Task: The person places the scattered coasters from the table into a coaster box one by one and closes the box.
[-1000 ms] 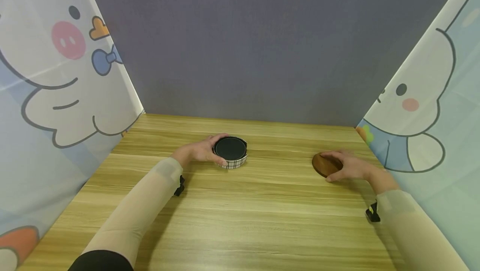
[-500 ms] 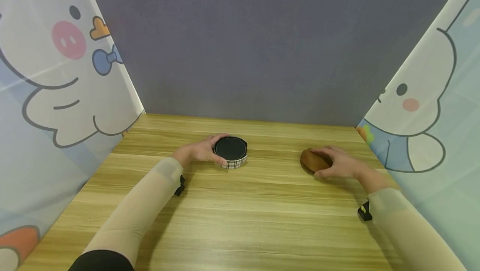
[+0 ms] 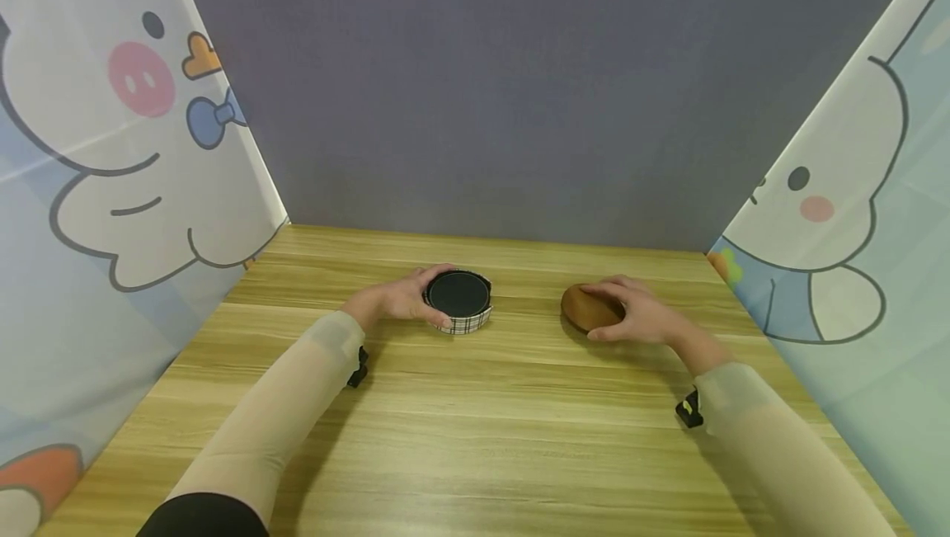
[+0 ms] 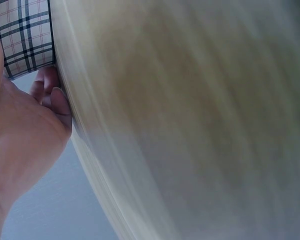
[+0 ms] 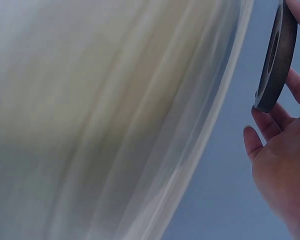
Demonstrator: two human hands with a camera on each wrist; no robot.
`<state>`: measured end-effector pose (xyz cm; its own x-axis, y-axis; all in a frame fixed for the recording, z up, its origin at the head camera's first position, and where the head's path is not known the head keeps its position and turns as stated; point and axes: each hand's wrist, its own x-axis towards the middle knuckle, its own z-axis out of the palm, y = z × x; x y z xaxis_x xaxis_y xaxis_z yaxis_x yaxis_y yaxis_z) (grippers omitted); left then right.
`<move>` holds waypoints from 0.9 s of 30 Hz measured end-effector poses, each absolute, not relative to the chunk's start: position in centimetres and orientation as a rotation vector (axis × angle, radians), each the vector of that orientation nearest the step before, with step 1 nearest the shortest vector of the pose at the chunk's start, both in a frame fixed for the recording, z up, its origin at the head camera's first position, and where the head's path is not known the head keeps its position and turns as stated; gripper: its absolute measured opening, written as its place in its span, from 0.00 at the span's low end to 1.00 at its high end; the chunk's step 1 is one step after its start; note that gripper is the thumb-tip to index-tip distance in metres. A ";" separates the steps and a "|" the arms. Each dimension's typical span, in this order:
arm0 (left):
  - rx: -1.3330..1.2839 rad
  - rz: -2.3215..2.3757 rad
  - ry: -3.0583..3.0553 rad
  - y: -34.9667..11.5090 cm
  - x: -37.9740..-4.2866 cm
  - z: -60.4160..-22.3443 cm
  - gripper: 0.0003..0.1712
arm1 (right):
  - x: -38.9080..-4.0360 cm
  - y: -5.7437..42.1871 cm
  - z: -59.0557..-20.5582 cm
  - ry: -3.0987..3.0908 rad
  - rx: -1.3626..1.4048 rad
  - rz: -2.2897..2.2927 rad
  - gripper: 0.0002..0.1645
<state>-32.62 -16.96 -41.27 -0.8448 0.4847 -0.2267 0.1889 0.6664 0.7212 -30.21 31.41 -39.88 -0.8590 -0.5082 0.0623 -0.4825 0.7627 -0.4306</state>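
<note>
My left hand [image 3: 406, 298] grips the side of a round plaid coaster holder [image 3: 469, 324] standing on the table, thumb at the near side and fingers at the far side. A black round coaster [image 3: 458, 294] with a stitched rim fills its top. In the left wrist view the holder's plaid wall [image 4: 26, 35] shows beside the hand. My right hand [image 3: 638, 313] holds a round brown wooden coaster [image 3: 586, 308] by its edge, to the right of the holder. The right wrist view shows this coaster raised off the table, tilted, with a round recess in its underside.
The light wood-grain table [image 3: 475, 438] stretches toward the front. A grey panel [image 3: 475, 91] closes the back, and cartoon-printed cloths [image 3: 141, 190] hang at the left and right sides. A small black camera [image 3: 689, 409] sits at the right wrist.
My right hand has moved left with the wooden coaster, bringing it off the table and nearer the plaid holder. The left hand and the holder have stayed in place.
</note>
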 end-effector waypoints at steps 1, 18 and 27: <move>0.518 1.008 2.480 -17.0 -32.7 -41.4 0.74 | -30.3 31.1 -39.8 2.893 -0.821 -0.686 0.54; 0.562 1.013 2.485 -17.1 -32.5 -41.1 0.74 | -30.7 24.8 -39.3 2.827 -0.900 -0.799 0.54; 0.547 1.013 2.486 -17.0 -32.5 -41.2 0.72 | -31.3 21.5 -39.0 2.812 -0.963 -0.836 0.52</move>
